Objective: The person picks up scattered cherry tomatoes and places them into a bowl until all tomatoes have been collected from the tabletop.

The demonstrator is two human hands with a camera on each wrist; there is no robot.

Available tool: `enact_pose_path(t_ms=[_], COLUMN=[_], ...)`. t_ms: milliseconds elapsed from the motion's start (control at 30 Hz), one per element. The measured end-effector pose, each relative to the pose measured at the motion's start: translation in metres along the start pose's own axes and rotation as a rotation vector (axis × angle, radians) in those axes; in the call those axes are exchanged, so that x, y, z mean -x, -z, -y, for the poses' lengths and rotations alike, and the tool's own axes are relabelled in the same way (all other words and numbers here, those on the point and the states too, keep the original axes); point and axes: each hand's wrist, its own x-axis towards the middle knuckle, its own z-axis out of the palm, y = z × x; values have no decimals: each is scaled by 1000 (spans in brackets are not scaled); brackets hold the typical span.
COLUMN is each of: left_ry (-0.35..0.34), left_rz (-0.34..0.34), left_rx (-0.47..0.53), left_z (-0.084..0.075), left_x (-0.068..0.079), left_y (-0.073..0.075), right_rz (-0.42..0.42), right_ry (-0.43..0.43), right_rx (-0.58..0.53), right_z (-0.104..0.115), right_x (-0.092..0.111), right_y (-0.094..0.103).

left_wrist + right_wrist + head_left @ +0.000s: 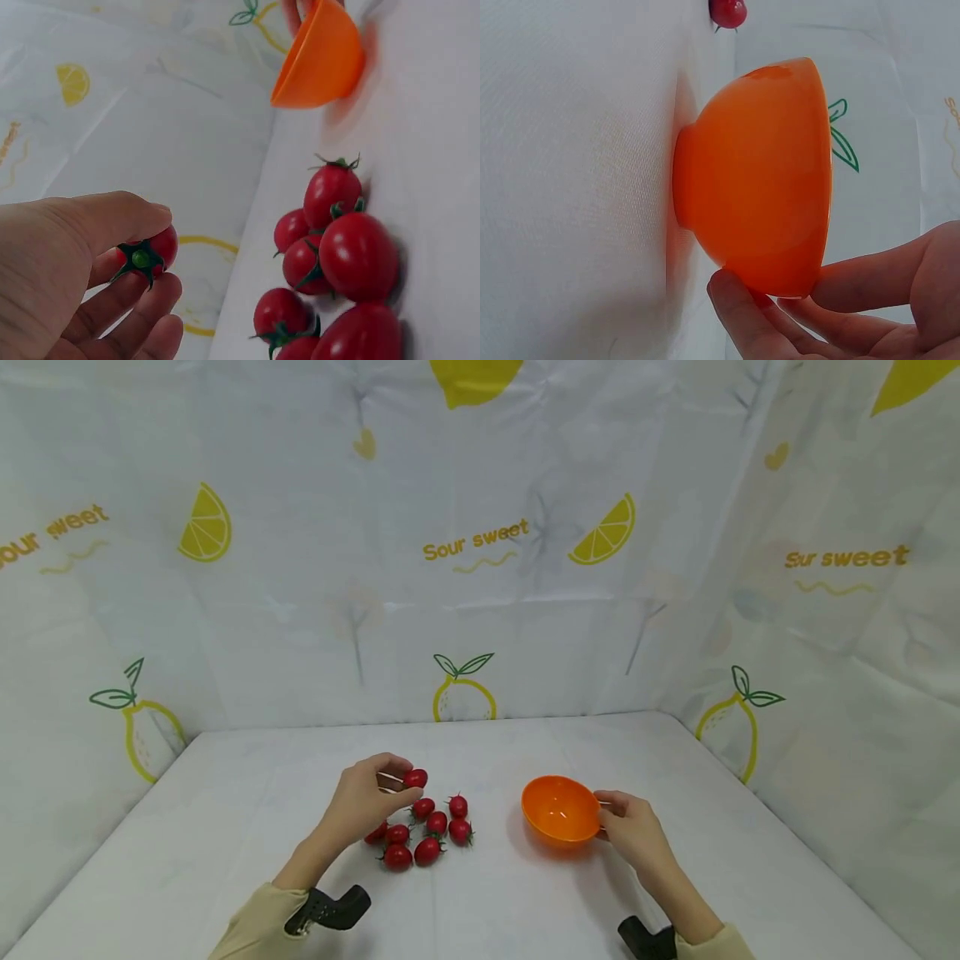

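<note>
My left hand (366,800) pinches a small red cherry tomato (416,778) between thumb and fingers, raised above the table. In the left wrist view that tomato (161,251) shows its green stem end. Several more cherry tomatoes (428,851) lie in a loose cluster on the table, just below and to the right of this hand. My right hand (636,828) grips the right side of an orange bowl (558,810), thumb near the rim and fingertips against the outer wall. The bowl is upright and its inside shows no contents.
A white cloth covers the table (510,910). Behind and beside it hang white sheets (300,635) printed with lemons and lettering. Each wrist wears a black strap device, one (330,910) on the left and one (647,938) on the right.
</note>
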Motion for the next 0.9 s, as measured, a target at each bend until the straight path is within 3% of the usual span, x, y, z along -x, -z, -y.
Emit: enact_pose_path(t_ms=[600,900], left_ry=[-179,-227], left_rz=[207,250], left_rx=[119,124], left_z=[-46,-55], left_x=[-17,-18], left_y=[-67,-104], right_rz=[1,5], right_ry=[21,20], right_rx=[18,0], right_z=[4,0], right_x=[-2,1], right_y=[1,1])
